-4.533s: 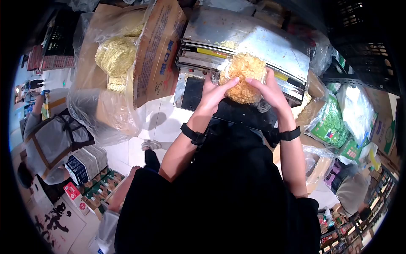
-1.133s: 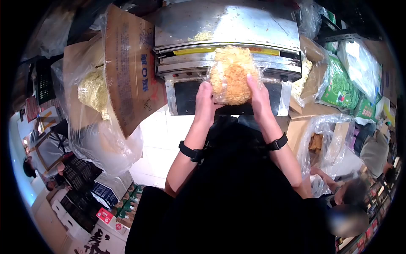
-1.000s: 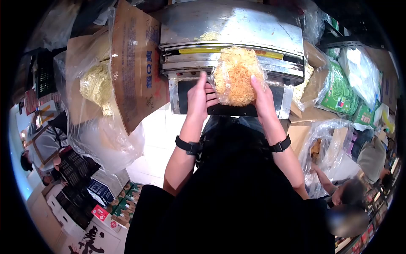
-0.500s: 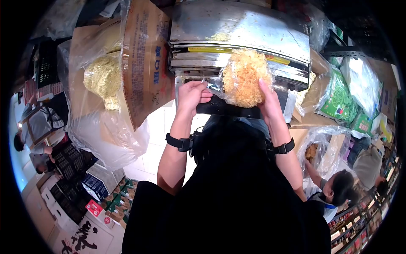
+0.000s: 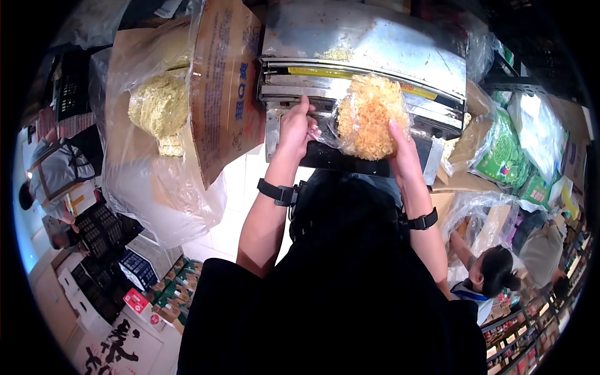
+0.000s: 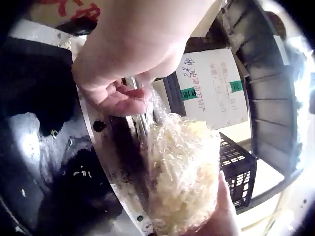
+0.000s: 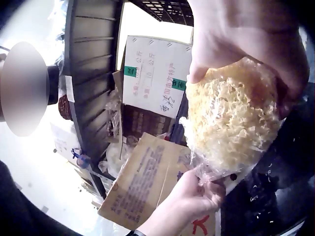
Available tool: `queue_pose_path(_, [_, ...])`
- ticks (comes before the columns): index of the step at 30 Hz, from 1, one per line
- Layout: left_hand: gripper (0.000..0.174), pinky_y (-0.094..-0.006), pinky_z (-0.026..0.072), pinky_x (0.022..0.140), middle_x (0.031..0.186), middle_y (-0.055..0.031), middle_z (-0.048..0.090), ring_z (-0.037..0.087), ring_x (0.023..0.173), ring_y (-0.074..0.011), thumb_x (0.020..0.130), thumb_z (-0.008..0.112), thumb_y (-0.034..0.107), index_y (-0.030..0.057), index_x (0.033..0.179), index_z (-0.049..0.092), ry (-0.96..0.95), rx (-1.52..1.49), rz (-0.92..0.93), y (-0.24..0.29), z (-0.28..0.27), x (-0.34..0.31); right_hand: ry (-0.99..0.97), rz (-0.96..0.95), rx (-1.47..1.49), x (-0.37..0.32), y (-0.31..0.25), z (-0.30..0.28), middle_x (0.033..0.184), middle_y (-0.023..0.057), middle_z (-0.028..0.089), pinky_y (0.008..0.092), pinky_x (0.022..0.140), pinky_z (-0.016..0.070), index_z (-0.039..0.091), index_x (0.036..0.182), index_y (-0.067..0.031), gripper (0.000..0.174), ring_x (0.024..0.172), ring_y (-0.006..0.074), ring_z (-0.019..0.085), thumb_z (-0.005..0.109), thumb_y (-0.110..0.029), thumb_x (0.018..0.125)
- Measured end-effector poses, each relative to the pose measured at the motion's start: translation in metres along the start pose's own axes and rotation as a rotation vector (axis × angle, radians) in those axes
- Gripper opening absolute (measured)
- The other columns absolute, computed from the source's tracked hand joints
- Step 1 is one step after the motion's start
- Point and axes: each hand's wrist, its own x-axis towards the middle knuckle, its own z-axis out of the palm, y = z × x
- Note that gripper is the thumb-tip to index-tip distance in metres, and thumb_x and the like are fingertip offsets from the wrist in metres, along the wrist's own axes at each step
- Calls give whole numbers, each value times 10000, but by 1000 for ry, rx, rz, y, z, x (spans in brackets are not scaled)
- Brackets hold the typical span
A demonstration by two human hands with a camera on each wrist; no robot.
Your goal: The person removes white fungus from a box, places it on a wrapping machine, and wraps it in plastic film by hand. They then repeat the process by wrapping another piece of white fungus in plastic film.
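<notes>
A clear plastic bag of crinkled yellow-orange dried food (image 5: pixel 373 117), resembling dried noodle cakes, is held in front of a long metal machine (image 5: pixel 375 34). My right hand (image 5: pixel 405 150) grips the bag from its right side, thumb on top. At the bag's left end my left hand (image 5: pixel 295 128) pinches the gathered loose film, with the index finger pointing up in the head view. The right wrist view shows that bunched film (image 7: pixel 209 173) between the left fingertips. In the left wrist view the film runs from the fingers to the filled bag (image 6: pixel 182 167).
An opened cardboard box (image 5: pixel 228 87) with a plastic liner and yellow noodle-like cakes (image 5: pixel 159 103) stands left. Green printed bags (image 5: pixel 503 153) and a lined carton (image 5: pixel 481 215) are on the right, with another person (image 5: pixel 490 275) near it. A black panel (image 5: pixel 325 157) fronts the machine.
The left hand has left the bag's side and taken hold of the loose film at its left end. The bag has turned slightly; the right hand keeps its grip. The head view has shifted.
</notes>
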Motion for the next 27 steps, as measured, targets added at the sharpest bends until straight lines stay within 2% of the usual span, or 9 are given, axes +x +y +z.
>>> queue_pose_path(4, [320, -241, 362, 384, 567, -35, 512, 483, 421, -116, 957, 496, 329, 38, 840, 560, 94, 145, 106, -8, -8, 0, 5, 5, 9, 4, 4, -1, 1257, 150, 514, 305, 961, 400, 383, 1314, 54, 653, 1141, 203, 514, 653, -321, 853])
queue_pose_path(7, [323, -240, 361, 380, 578, -41, 531, 497, 433, -116, 957, 497, 325, 32, 840, 565, 98, 45, 129, -12, -9, 5, -4, -28, 0, 5, 7, -4, 1258, 149, 512, 304, 969, 390, 379, 1311, 61, 650, 1147, 202, 506, 652, -314, 855])
queue_pose_path(23, [362, -226, 390, 391, 574, -34, 519, 511, 443, -118, 950, 505, 354, 17, 850, 590, 121, 34, 163, -35, -14, 19, -27, -1, 3, 4, 9, -8, 1255, 150, 509, 324, 956, 408, 363, 1320, 49, 653, 1149, 209, 505, 645, -319, 861])
queue_pose_path(25, [369, -225, 395, 398, 589, -36, 527, 512, 450, -117, 949, 504, 362, 15, 856, 588, 78, -16, 172, -34, -15, 15, -38, -2, -52, 2, 8, -8, 1343, 128, 450, 388, 1017, 347, 335, 1363, 31, 648, 1222, 237, 447, 582, -347, 898])
queue_pose_path(27, [360, -229, 395, 397, 607, -37, 536, 524, 470, -115, 953, 498, 350, 14, 859, 587, 71, -48, 142, -32, -15, 12, -41, -20, -51, 3, 10, -11, 1343, 126, 450, 388, 1020, 344, 341, 1360, 26, 638, 1224, 235, 446, 578, -348, 900])
